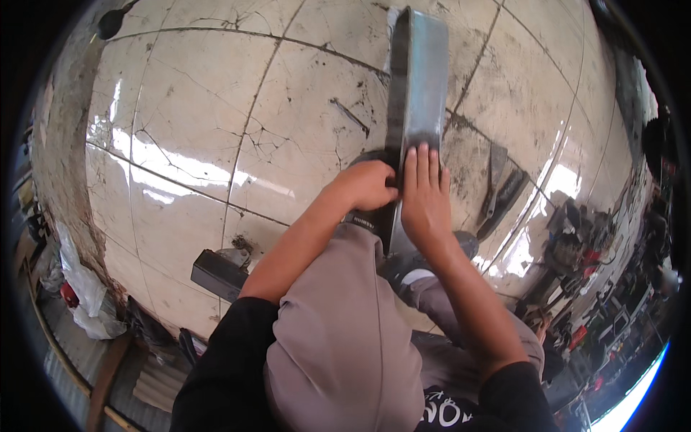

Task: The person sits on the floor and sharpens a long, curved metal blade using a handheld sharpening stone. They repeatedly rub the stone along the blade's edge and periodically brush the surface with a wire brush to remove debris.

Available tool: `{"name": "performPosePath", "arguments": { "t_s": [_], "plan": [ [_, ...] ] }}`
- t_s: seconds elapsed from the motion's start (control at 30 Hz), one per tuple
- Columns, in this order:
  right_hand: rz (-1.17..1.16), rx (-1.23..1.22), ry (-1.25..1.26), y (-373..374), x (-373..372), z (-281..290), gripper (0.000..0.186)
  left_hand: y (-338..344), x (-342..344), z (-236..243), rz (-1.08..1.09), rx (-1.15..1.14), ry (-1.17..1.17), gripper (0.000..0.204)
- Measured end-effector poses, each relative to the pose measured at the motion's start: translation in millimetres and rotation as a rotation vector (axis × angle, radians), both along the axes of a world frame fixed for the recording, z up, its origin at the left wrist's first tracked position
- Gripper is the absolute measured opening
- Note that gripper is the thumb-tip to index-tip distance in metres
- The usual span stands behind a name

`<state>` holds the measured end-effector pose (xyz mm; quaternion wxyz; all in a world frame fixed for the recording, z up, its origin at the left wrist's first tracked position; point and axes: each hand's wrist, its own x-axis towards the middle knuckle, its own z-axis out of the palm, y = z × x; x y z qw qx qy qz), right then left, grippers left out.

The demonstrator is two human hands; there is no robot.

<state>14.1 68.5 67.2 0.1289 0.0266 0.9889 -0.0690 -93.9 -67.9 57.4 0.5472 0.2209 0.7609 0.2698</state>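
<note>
A long grey metal bar point(426, 79) with a smooth, shiny upper face and a dark left side lies on the floor, pointing away from me. My right hand point(426, 191) rests flat on that face, its fingers stretched out along it. Against the bar's dark side is my left hand point(367, 184), fingers curled and thumb drawn in. Whatever its fingertips pinch, if anything, is hidden. Below it sits dark footwear point(362, 220), partly covered by my knee. Another dark shoe or sandal point(464, 246) shows to the right of the bar.
A thin metal tool point(350, 118) lies left of the bar on cracked tiles. To the right are a flat blade-like tool point(494, 176) and a dark brush-like piece point(507, 203). A dark rectangular tube point(218, 273) sits near my left elbow. Cluttered tools point(576, 241) fill the right side.
</note>
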Motion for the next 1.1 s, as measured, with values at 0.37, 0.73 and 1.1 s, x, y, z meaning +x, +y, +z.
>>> {"name": "performPosePath", "arguments": {
  "t_s": [0.37, 0.73, 1.1],
  "plan": [
    [0.011, -0.013, -0.059, 7.7, -4.4, -3.0, 0.072, 6.8, -7.7, 7.7, -0.041, -0.011, -0.058, 0.044],
    [0.014, -0.029, -0.054, 4.2, -4.6, 3.0, 0.069, 5.2, -5.4, 10.6, -0.096, -0.021, -0.085, 0.044],
    [-0.026, -0.023, -0.066, -4.7, 0.9, 7.2, 0.068, 0.5, 2.9, -3.6, -0.028, -0.048, -0.001, 0.050]
  ]
}}
